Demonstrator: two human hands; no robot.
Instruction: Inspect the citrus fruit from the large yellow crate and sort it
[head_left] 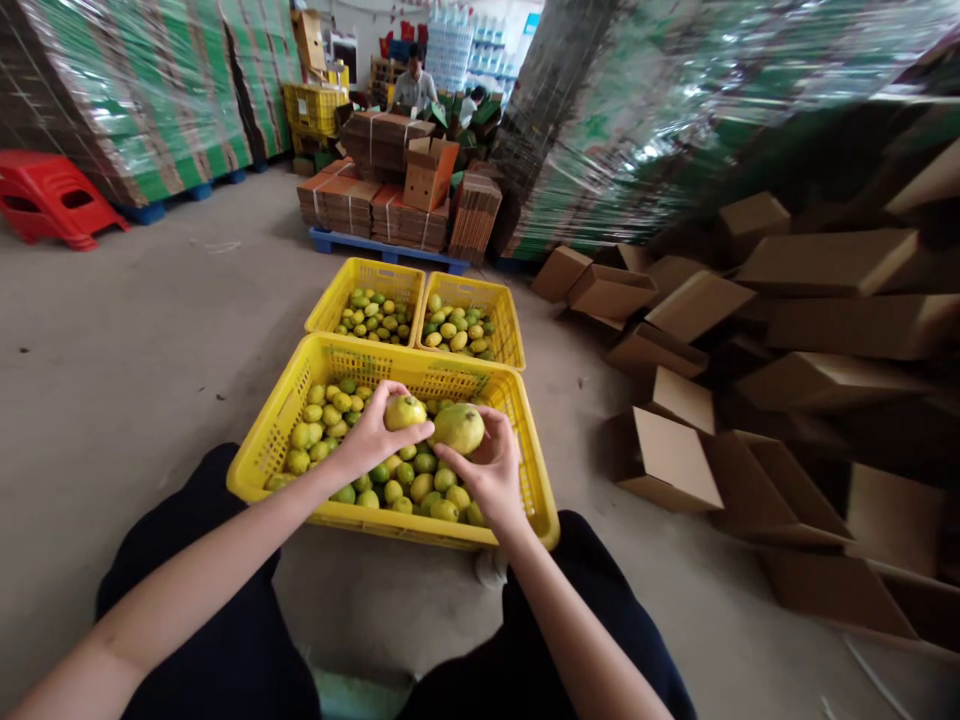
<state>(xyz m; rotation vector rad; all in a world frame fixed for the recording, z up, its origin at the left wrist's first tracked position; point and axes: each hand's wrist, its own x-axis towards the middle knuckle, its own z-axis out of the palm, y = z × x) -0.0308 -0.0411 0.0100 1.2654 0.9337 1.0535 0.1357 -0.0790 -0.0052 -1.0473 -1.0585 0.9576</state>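
Above the large yellow crate (247,470), both of my hands hold fruit close together. My left hand (373,437) grips a small yellow lemon (405,412) between thumb and fingers. In my right hand (495,470) is a larger yellow-green lemon (459,428), its stem end turned up. My left thumb tip comes near the larger lemon; whether they touch, I cannot tell. Beneath, many loose green and yellow lemons (394,491) fill the crate's bottom. My hands and forearms hide some of them.
Two smaller yellow crates (330,290) of lemons stand just beyond. Behind them, a blue pallet (390,250) carries bundled flat cardboard (341,205). Open cardboard boxes (679,460) lie piled right. A red stool (56,195) stands left. A person (415,85) sits far back.
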